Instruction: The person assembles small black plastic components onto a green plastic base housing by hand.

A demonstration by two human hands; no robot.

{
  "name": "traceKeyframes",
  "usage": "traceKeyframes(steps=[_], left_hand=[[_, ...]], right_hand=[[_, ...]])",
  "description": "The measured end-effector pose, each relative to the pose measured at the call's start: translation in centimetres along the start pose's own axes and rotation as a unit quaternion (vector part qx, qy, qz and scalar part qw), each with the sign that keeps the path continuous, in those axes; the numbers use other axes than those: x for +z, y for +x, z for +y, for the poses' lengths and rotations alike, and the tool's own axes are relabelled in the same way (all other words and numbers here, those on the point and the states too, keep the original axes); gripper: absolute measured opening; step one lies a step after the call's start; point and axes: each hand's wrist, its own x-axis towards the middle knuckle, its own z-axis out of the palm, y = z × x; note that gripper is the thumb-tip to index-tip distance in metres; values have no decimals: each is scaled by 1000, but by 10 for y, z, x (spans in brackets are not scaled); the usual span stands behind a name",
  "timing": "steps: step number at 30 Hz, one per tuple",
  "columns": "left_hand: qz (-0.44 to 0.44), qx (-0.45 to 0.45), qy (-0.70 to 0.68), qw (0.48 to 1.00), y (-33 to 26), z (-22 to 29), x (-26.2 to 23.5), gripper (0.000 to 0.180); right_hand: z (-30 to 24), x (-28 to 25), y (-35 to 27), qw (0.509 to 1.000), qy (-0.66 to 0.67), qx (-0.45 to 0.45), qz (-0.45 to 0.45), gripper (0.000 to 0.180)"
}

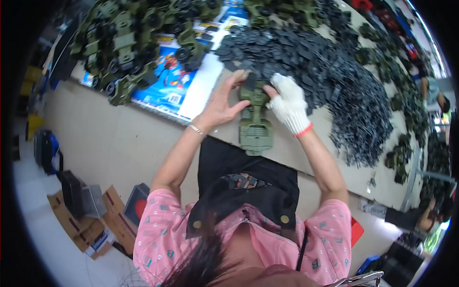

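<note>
At the near edge of the pale surface (287, 148), the head view shows a green toy car (256, 136) lying lengthwise between the person's two hands, its broad near end right by the edge. The left grip (224, 100), bare, holds the car from the left, thumb against its side and fingers up by its far end. The right grip (289, 103) wears a white knitted glove with a red cuff; its thumb is close against the car's right side and its fingers are folded, and I cannot tell whether they are closed on anything.

Just beyond the hands spreads a heap of flat dark grey pieces (272, 48), running rightward into a pile of thin grey parts (361, 115). To the left, green toy cars with black wheels (124, 40) crowd a blue printed sheet (174, 79). More green toy parts (399, 158) lie along the right side. The person wears a black apron (224, 165) over a pink top (162, 225). Down on the floor at left stand cardboard boxes (117, 215) and a grey bin (93, 201).
</note>
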Motion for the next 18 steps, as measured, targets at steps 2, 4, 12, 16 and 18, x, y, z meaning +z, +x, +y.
traceKeyframes(steps=[2, 4, 12, 16, 18], left_hand=[[-73, 40, 121, 989, 0, 1, -14, 81], [-126, 28, 164, 978, 8, 18, -24, 77], [-111, 62, 151, 980, -11, 25, -2, 65], [-40, 63, 152, 986, -17, 24, 20, 63], [-11, 73, 138, 988, -15, 22, 28, 62]], right_hand=[[15, 17, -5, 987, 150, 64, 16, 40], [18, 33, -12, 993, 90, 21, 78, 40], [96, -35, -175, 966, -183, 35, 177, 33], [108, -103, -215, 910, -247, 323, 83, 32], [108, -102, -208, 912, -238, 331, 55, 33]])
